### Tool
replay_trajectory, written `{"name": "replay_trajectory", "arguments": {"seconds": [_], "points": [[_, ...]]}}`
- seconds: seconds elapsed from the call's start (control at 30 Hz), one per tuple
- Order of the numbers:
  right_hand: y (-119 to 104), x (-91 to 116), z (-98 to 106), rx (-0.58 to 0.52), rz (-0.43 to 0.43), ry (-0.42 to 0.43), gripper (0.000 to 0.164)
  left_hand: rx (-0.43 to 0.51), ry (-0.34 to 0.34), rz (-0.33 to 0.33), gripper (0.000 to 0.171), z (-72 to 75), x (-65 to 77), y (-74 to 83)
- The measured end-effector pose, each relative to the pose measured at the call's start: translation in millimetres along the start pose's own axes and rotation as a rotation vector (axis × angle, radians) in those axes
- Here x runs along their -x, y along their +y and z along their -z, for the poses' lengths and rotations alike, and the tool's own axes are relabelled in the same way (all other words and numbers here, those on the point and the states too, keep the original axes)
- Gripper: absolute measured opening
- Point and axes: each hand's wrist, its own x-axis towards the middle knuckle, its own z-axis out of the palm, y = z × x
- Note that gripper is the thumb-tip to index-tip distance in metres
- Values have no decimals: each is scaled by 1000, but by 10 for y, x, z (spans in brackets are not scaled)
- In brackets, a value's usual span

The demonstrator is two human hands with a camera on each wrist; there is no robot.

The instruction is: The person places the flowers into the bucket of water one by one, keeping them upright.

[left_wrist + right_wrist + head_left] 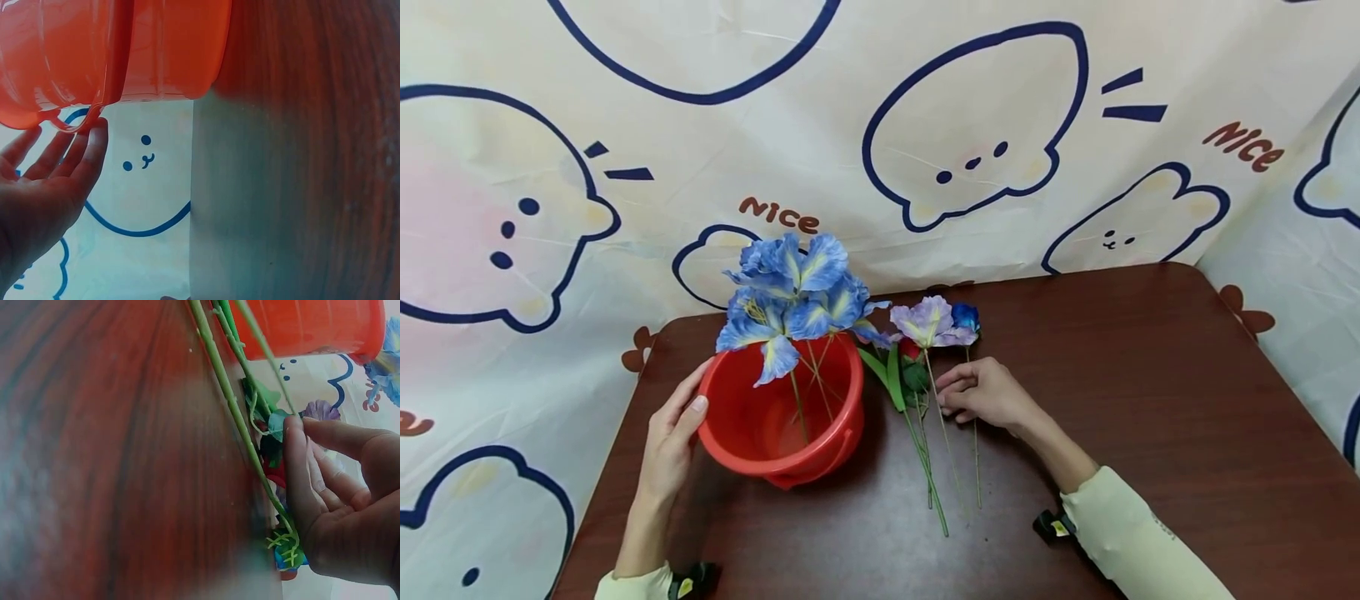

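A red bucket (782,454) stands on the table with blue artificial irises (820,267) leaning in it. My left hand (670,437) is at the bucket's left side, its loosely extended fingers touching the outside near the rim and a small lug (78,122). My right hand (988,392) pinches the thin stem (272,359) of a light purple artificial iris (927,323) between thumb and forefinger. Beside it on the table lie a blue rose (966,317), a red flower (910,348) partly hidden by petals, and green stems with long leaves (895,379).
The brown table (1150,400) reaches to a cloth backdrop (775,150) with cartoon bears behind it. Stem ends (944,525) point toward the near side of the table. A dark wrist strap (1052,527) sits at the right cuff.
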Motion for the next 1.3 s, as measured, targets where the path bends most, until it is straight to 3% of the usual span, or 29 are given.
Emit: {"name": "replay_trajectory", "arguments": {"seconds": [0.27,0.53,0.8,1.1,1.3], "points": [[24,0,-35,-1,-25,-88,33,-20,3,5,51,-5,-3,-4],[-46,31,-20,-26,-1,-84,25,-12,5,3,51,-6,-7,-5],[-270,131,87,-36,69,0,33,-39,4,8,51,-6,3,-4],[-693,261,227,-115,244,117,31,-18,-4,-2,51,-9,5,1],[-1073,401,196,-129,379,215,28,-29,-8,2,51,-11,12,4]]}}
